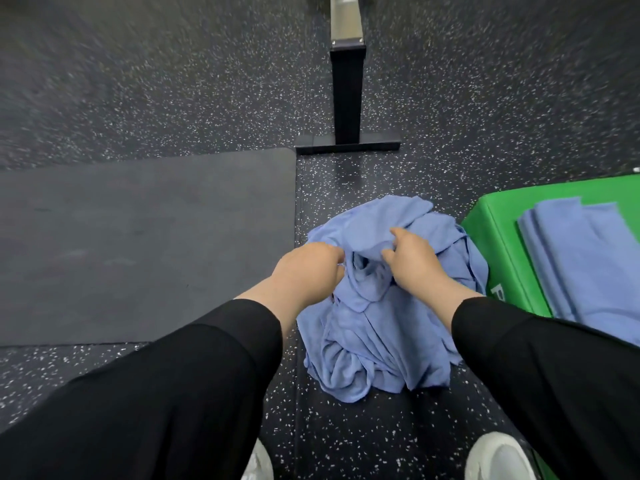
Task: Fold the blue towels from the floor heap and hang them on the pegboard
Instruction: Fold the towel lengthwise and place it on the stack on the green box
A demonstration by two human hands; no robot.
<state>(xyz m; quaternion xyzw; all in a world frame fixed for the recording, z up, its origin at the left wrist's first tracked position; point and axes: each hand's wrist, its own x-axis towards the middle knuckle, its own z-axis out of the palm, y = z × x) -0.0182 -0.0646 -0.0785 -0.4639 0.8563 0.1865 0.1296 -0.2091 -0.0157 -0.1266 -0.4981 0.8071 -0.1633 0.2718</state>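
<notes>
A crumpled heap of blue towels (pixel 377 327) lies on the speckled floor in front of my feet. My left hand (pixel 310 268) reaches down into the left side of the heap, its fingers curled into the cloth. My right hand (pixel 412 256) pinches a fold of towel at the top of the heap, thumb and fingers closed on the fabric. Both arms wear black sleeves. A stack of folded blue towels (pixel 581 258) rests on a green box (pixel 495 237) just right of the heap. The pegboard is out of sight.
A dark grey mat (pixel 138 244) covers the floor to the left. A black metal post (pixel 347 98) with a flat base stands beyond the heap. My white shoes (pixel 498 459) show at the bottom edge.
</notes>
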